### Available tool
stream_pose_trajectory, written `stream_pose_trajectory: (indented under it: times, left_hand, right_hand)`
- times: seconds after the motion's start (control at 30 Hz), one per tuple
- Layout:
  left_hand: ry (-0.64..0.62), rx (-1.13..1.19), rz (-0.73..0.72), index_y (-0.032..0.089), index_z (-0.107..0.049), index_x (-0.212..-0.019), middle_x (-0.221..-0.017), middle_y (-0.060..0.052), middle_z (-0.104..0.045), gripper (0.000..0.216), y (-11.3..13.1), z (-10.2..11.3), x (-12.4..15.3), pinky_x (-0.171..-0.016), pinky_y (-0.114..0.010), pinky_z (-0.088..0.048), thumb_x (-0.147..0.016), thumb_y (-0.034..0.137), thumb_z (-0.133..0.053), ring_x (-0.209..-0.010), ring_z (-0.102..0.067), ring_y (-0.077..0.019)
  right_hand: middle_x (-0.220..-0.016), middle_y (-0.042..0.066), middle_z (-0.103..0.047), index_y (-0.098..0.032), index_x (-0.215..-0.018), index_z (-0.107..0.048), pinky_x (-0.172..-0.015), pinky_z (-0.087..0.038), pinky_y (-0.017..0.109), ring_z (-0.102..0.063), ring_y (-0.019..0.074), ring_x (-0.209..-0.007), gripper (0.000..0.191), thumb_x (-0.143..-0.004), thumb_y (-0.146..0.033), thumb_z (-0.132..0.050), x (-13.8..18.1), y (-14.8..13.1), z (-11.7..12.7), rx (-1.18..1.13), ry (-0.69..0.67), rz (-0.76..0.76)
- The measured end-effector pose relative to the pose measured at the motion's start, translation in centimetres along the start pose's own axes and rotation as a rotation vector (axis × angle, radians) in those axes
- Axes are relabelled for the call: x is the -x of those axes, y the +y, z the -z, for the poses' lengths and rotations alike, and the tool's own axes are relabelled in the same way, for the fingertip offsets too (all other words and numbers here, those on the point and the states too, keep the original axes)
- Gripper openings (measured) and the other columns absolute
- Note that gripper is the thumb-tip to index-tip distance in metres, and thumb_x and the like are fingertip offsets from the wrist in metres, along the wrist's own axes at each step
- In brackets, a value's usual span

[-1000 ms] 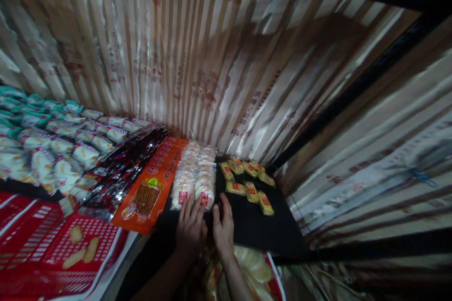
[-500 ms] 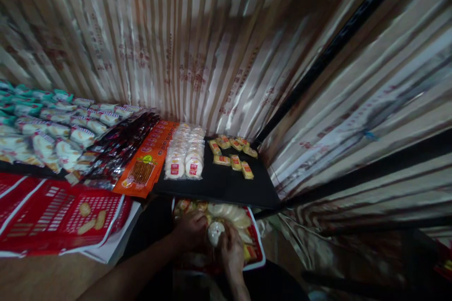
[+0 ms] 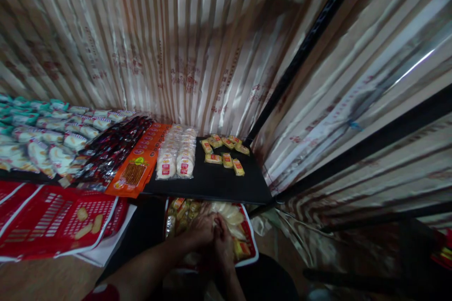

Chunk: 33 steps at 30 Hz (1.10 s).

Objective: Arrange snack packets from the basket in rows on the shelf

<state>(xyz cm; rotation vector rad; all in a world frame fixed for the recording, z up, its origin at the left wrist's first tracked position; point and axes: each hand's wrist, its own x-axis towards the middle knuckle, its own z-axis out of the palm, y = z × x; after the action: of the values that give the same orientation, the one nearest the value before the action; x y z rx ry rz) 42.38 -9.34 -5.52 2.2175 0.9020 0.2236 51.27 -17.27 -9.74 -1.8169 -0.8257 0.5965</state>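
Both my hands are down in a red basket (image 3: pixel 251 250) of wrapped snacks below the black shelf (image 3: pixel 219 187). My left hand (image 3: pixel 200 231) and my right hand (image 3: pixel 223 243) are pressed together over the pale packs (image 3: pixel 233 218), fingers curled. What they grip is hidden between them. Up on the shelf, two rows of white round-cake packs (image 3: pixel 177 151) lie beside several small yellow packs (image 3: pixel 223 151).
Left of the white packs lie orange packs (image 3: pixel 137 169), dark red packs (image 3: pixel 113 149) and green-and-white packs (image 3: pixel 38 134). Flattened red baskets (image 3: pixel 52 218) lie at the lower left. Striped plastic sheeting (image 3: pixel 183 51) and black frame bars (image 3: pixel 300 56) close in the back and right.
My hands left the white packs on the shelf and dropped into the basket below. Half a second ago a white round pack showed between them; now it is covered.
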Motion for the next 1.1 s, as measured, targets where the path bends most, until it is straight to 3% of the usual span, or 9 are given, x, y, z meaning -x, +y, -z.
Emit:
stream_pose_trajectory:
  times: [0.23,0.4,0.5,0.6,0.73,0.83,1.1]
  left_hand:
    - [0.043,-0.023,0.061,0.007,-0.051,-0.125,-0.135,-0.016,-0.046,0.056,-0.2,-0.8,0.1,-0.109,-0.04,-0.029,-0.077,0.036,-0.047,-0.126,-0.04,-0.0274]
    - [0.245,0.001,0.021,0.009,-0.058,-0.115,-0.123,-0.016,-0.058,0.045,-0.2,-0.3,1.4,-0.101,-0.041,-0.04,-0.078,0.031,-0.044,-0.115,-0.052,-0.0263]
    - [0.36,0.046,-0.011,0.014,-0.062,-0.107,-0.112,-0.012,-0.064,0.036,0.1,1.0,2.6,-0.096,-0.04,-0.044,-0.082,0.023,-0.038,-0.106,-0.057,-0.0231]
    - [0.439,0.231,0.084,0.018,-0.066,-0.095,-0.101,-0.009,-0.068,0.031,0.4,3.0,3.5,-0.091,-0.039,-0.046,-0.081,0.022,-0.038,-0.096,-0.061,-0.0219]
    - [0.445,0.648,0.25,0.017,-0.066,-0.081,-0.082,-0.006,-0.07,0.019,0.4,5.5,3.5,-0.076,-0.031,-0.049,-0.074,0.026,-0.051,-0.078,-0.064,-0.0201]
    - [0.427,0.765,0.262,0.016,-0.065,-0.077,-0.077,-0.005,-0.07,0.018,0.3,7.2,3.4,-0.067,-0.026,-0.049,-0.073,0.027,-0.051,-0.072,-0.065,-0.0176]
    - [0.436,0.914,0.312,0.013,-0.062,-0.085,-0.081,-0.006,-0.069,0.021,0.4,10.1,4.6,-0.064,-0.023,-0.048,-0.078,0.028,-0.048,-0.072,-0.064,-0.0145]
  right_hand:
    - [-0.112,0.012,-0.066,-0.018,-0.11,-0.065,-0.097,-0.043,0.04,-0.057,0.0259,-0.111,0.05,-0.075,-0.051,-0.052,0.1,-1.2,0.6,-0.212,-0.052,-0.034]
    - [-0.113,0.011,-0.066,-0.02,-0.108,-0.066,-0.096,-0.043,0.039,-0.057,0.0252,-0.111,0.048,-0.073,-0.051,-0.056,0.8,-2.6,0.5,-0.25,-0.071,-0.041]
    - [-0.116,0.012,-0.064,-0.018,-0.11,-0.064,-0.094,-0.045,0.037,-0.056,0.025,-0.111,0.053,-0.073,-0.055,-0.055,0.8,-2.8,0.5,-0.273,0.018,-0.065]
    - [-0.118,0.014,-0.062,-0.016,-0.115,-0.059,-0.091,-0.047,0.036,-0.058,0.0254,-0.108,0.06,-0.07,-0.056,-0.057,0.5,-2.9,0.6,-0.303,0.088,-0.138]
    - [-0.123,0.013,-0.059,-0.017,-0.123,-0.053,-0.087,-0.049,0.035,-0.057,0.0253,-0.11,0.066,-0.068,-0.05,-0.062,0.7,-3.9,0.9,-0.33,0.006,-0.148]
    - [-0.125,0.013,-0.057,-0.018,-0.126,-0.05,-0.084,-0.05,0.034,-0.058,0.025,-0.107,0.07,-0.066,-0.049,-0.066,1.2,-5.7,0.8,-0.338,-0.052,-0.125]
    - [-0.084,0.007,-0.071,-0.017,-0.122,-0.054,-0.065,-0.053,0.03,-0.066,0.0207,-0.076,0.065,-0.067,-0.05,-0.065,1.8,-8.2,0.2,-0.399,-0.138,-0.173]
